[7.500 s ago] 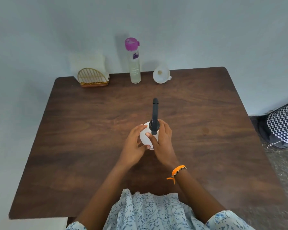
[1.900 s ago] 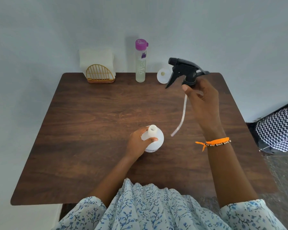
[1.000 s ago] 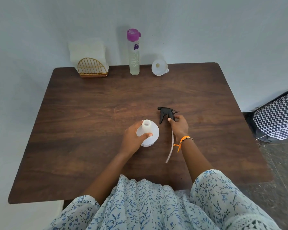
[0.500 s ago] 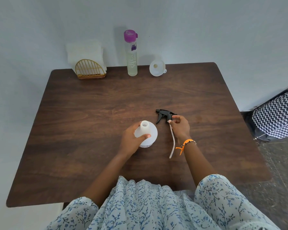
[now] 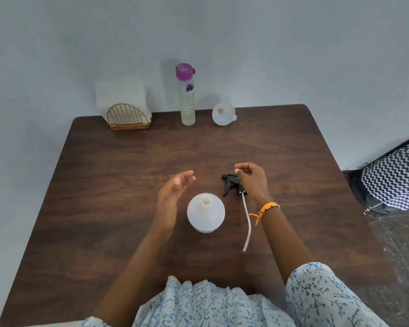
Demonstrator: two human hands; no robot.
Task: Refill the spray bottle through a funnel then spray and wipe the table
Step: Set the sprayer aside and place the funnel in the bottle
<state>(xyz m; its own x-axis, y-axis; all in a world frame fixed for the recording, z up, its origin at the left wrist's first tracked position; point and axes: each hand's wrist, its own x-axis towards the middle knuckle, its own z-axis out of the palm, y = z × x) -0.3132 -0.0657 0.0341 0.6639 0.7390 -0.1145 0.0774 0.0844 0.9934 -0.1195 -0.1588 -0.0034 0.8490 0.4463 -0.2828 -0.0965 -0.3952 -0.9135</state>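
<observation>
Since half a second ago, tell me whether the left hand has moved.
Yes. The left hand has let go of the white spray bottle, which it gripped before, and now hovers open to the bottle's left, fingers toward the far table edge.

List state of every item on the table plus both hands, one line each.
spray bottle: upright, neck open, head off
trigger head: lying on table, tube attached
funnel: unused, at far edge
refill bottle: upright, purple cap closed
napkin holder: upright, holding napkins
left hand: open, empty
right hand: loosely curled over trigger head, empty
</observation>
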